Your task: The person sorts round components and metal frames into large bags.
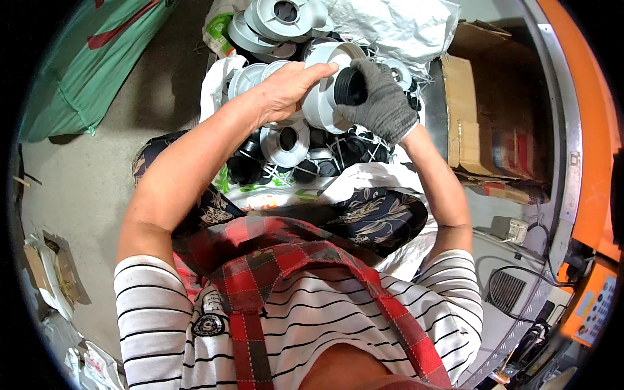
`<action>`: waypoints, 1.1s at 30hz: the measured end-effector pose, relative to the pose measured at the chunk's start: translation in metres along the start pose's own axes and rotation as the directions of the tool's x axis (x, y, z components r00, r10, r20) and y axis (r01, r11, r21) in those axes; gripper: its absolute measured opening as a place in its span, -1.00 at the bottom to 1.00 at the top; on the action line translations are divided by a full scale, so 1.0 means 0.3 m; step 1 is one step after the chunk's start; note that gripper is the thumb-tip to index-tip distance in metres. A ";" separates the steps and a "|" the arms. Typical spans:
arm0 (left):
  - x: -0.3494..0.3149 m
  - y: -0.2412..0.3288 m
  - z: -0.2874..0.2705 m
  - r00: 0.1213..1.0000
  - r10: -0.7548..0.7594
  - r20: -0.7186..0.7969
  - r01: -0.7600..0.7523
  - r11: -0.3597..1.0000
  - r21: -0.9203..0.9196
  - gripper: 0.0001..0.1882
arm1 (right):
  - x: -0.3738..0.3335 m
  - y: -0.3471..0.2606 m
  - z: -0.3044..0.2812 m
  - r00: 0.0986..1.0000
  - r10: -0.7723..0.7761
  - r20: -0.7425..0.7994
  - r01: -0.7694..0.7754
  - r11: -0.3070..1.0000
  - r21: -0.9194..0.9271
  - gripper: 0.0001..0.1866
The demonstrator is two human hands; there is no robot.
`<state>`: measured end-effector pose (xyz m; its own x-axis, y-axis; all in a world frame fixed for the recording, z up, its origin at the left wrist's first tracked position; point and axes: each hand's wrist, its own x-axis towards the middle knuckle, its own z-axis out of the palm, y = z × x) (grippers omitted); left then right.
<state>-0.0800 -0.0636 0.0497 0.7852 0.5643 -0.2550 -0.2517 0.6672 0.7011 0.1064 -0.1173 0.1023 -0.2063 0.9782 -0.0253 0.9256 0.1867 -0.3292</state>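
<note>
My bare left hand [286, 91] grips a light grey round plastic part [316, 109] from its left side, with the thumb laid over its rim. A black ribbed cylindrical piece [350, 87] sits at the right-hand end of that part. Around this black piece close the fingers of my right hand [383, 103], which wears a dark grey knitted glove. Whether the two pieces are joined I cannot tell. Both hands are above a heap of similar parts, among them a grey flanged ring [298, 153] and black pieces [244, 170].
White plastic sacking [403, 26] lies behind and around the heap. An open cardboard box [463, 117] stands on the right, beside an orange machine [588, 123] with a control panel [595, 309]. At the far left is a green sack [84, 84] on the floor.
</note>
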 end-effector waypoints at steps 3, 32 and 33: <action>-0.018 0.024 -0.021 0.997 -0.075 0.033 0.073 0.995 0.069 -0.59 | -0.017 -0.011 -0.019 0.923 -0.380 0.060 0.383 0.891 -0.244 -0.31; -0.043 -0.029 0.006 0.828 0.552 0.097 -0.409 0.477 0.778 -0.29 | 0.067 0.083 0.208 0.861 0.290 0.418 -0.317 -0.336 0.887 -0.38; -0.018 -0.007 -0.016 0.800 0.598 0.054 -0.381 0.436 0.815 -0.30 | 0.070 0.129 0.219 0.860 0.228 0.457 -0.349 -0.392 0.851 -0.37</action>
<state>-0.0866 -0.0658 0.0463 0.5083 0.8237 0.2513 0.0518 -0.3205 0.9458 0.1169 -0.0956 0.0269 -0.1112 0.8416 -0.5285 -0.5612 -0.4921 -0.6655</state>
